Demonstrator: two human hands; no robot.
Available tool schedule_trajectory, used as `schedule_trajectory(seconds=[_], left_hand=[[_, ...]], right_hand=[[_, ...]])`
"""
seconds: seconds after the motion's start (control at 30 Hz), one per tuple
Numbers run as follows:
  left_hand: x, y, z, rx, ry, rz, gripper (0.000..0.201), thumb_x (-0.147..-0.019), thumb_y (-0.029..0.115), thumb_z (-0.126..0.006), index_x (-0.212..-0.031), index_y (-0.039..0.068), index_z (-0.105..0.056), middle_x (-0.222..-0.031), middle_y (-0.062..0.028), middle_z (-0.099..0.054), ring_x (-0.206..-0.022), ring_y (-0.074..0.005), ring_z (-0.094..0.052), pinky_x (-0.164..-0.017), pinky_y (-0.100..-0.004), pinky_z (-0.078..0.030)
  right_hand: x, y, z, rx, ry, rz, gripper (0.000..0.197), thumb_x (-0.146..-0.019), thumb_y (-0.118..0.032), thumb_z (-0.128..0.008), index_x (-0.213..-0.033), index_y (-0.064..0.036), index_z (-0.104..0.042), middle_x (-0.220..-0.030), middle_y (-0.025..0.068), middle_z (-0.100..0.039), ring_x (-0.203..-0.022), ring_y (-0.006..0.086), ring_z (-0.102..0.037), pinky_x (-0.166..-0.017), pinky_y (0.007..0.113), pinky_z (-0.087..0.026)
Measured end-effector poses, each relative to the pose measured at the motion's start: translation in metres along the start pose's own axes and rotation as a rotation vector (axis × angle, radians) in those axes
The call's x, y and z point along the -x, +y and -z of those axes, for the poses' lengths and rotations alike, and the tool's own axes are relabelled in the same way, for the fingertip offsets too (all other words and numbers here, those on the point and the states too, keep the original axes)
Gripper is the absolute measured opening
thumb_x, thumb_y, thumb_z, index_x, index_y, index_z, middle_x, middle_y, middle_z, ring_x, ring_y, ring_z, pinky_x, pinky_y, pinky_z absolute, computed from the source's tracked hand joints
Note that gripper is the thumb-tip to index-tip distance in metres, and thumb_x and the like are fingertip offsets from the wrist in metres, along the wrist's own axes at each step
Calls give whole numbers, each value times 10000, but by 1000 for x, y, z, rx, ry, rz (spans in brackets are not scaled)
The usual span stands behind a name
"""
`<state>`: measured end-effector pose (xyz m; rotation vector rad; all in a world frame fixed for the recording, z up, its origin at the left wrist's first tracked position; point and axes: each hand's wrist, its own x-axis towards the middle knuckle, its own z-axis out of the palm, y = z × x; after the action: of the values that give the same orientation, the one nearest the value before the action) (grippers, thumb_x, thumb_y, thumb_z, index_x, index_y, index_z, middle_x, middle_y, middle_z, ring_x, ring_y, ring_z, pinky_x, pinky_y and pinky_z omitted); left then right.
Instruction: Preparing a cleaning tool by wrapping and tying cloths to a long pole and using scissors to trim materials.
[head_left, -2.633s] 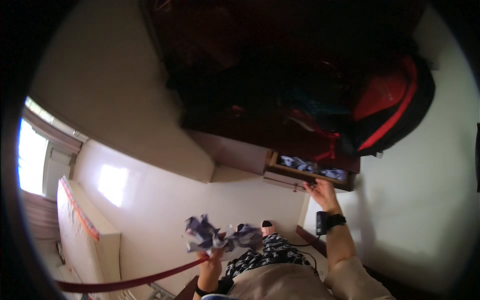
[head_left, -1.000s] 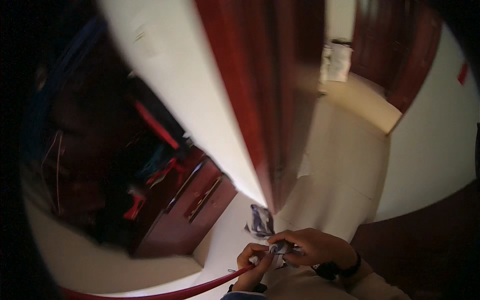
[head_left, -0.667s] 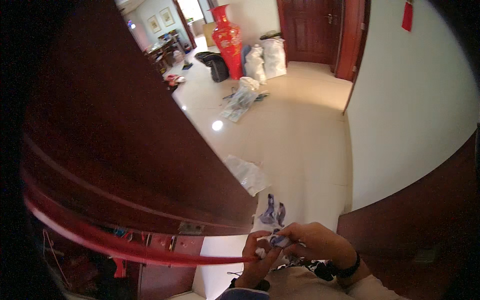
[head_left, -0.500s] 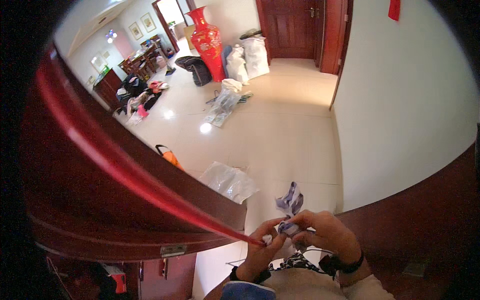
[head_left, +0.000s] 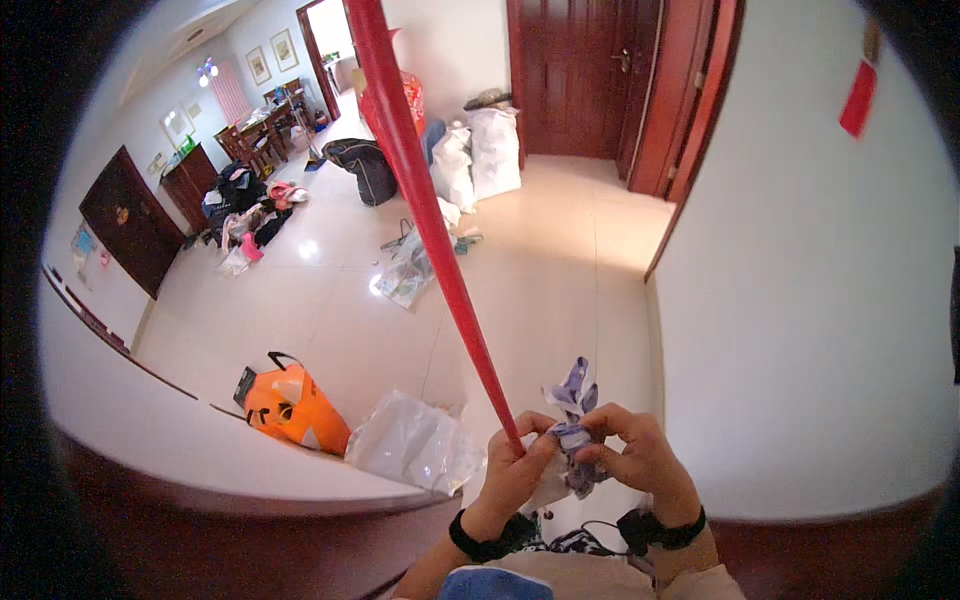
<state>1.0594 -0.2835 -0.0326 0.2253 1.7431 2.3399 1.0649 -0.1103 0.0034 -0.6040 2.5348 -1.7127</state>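
My left hand (head_left: 510, 480) is closed around the lower end of a long red pole (head_left: 441, 230), which slants up and away past the top of the view. Its thumb and fingertips also meet a bunched purple-and-white cloth (head_left: 572, 388). From the other side, my right hand (head_left: 642, 448) pinches the middle of that cloth between thumb and fingers. One end of the cloth sticks up above my fingers and another part hangs below them. Whether it is knotted I cannot tell. Dark bands circle both wrists.
On the tiled floor ahead lie a clear plastic sheet (head_left: 415, 440) and an orange bag (head_left: 296, 405). Farther off are white sacks (head_left: 495, 150), a black bag (head_left: 362, 172) and a clothes heap (head_left: 245, 205). A white wall (head_left: 800, 300) stands close on the right.
The red pole has swung from slanting left to standing more upright. My view has turned out of the dark red doorway, showing the orange bag fully. Both hands still hold the cloth.
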Motion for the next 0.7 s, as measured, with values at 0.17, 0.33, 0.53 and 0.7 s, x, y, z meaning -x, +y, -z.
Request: schedule_trajectory(seconds=[0.17, 0.33, 0.53, 0.7], left_hand=[[-77, 14, 23, 42, 69, 6, 74, -805, 62, -497, -789, 7, -543, -727, 17, -533, -685, -49, -468, -612, -190, -383], [-153, 10, 49, -149, 198, -121, 46, -795, 73, -521, -771, 35, -513, -685, 30, -489, -619, -24, -419, -528, -163, -341], [-245, 17, 65, -272, 440, -157, 74, -794, 70, -536, -728, 49, -509, -651, 49, -468, -586, -16, -391, -489, -173, -314], [-300, 44, 94, -303, 579, -149, 45, -765, 62, -527, -726, 49, -508, -629, 55, -462, -564, -23, -395, -485, -176, -321]], right_hand=[[-84, 21, 15, -72, -52, -43, 282, -717, -166, -677, -927, -34, -542, -765, 73, -600, -667, 188, -577, -632, 281, -467], [-181, 22, 30, 443, 35, 383, 254, -630, -72, -672, -859, -75, -560, -783, 61, -568, -704, 223, -563, -633, 313, -468], [-296, 60, 52, 559, -125, 537, 197, -591, -63, -631, -756, -60, -522, -739, 79, -547, -658, 249, -550, -603, 328, -468], [-391, 82, 52, 375, -299, 564, 174, -592, -65, -601, -731, -48, -498, -715, 96, -526, -646, 259, -541, -572, 330, -460]])
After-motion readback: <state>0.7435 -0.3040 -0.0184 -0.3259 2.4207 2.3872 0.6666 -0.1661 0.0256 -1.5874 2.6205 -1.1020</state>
